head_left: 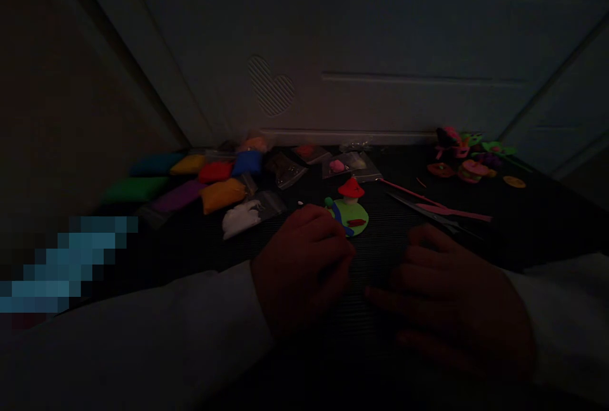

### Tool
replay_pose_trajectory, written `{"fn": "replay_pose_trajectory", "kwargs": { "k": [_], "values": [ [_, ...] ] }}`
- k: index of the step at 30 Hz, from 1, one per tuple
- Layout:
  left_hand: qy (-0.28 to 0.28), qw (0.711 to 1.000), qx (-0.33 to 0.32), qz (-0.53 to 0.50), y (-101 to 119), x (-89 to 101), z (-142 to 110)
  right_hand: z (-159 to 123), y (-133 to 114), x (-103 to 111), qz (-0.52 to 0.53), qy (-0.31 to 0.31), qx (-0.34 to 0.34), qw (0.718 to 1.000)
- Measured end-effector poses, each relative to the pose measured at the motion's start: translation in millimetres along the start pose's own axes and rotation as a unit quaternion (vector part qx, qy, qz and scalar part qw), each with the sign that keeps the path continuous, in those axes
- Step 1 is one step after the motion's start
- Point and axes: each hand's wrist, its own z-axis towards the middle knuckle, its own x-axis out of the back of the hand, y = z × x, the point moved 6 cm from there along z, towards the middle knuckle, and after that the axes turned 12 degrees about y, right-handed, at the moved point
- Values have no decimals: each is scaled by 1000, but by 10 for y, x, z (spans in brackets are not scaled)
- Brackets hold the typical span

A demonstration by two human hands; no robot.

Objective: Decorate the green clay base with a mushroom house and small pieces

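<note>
In the dim head view, my left hand [307, 265] is closed in a pinch beside a small clay scene; what its fingers hold, if anything, is hidden. The scene has a round light-green clay base [362, 213] with a red-capped clay mushroom [351, 190], a blue strip, a green lump and a red-brown piece [356, 222]. My left hand covers part of its near left side. My right hand [451, 297] hovers over or rests on the dark table to the right, a finger stretched out toward the left hand, others bent. Nothing shows in it.
Several bags of coloured clay lie at the left, including orange [223, 195], white [240, 217] and green [136, 189]. Behind the scene lies a bag with pink clay [337, 166]. Scissors [423, 211] and a pink tool [451, 210] lie right. Clay figures [471, 170] stand back right.
</note>
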Motion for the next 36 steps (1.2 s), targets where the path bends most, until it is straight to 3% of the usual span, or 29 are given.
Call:
{"fn": "replay_pose_trajectory", "kwargs": {
  "k": [11, 19, 29, 36],
  "values": [
    [-7, 1000, 7, 6, -13, -13, 14, 22, 4, -5, 1, 1, -3, 1000],
    [-4, 1000, -2, 20, -28, 4, 20, 55, 187, 59, 46, 33, -53, 997],
    [17, 1000, -3, 22, -29, 24, 54, 220, 110, -52, 90, -27, -91, 991],
    [27, 999, 17, 24, -38, 55, 57, 171, 259, -27, 180, -24, -146, 972]
  ]
}}
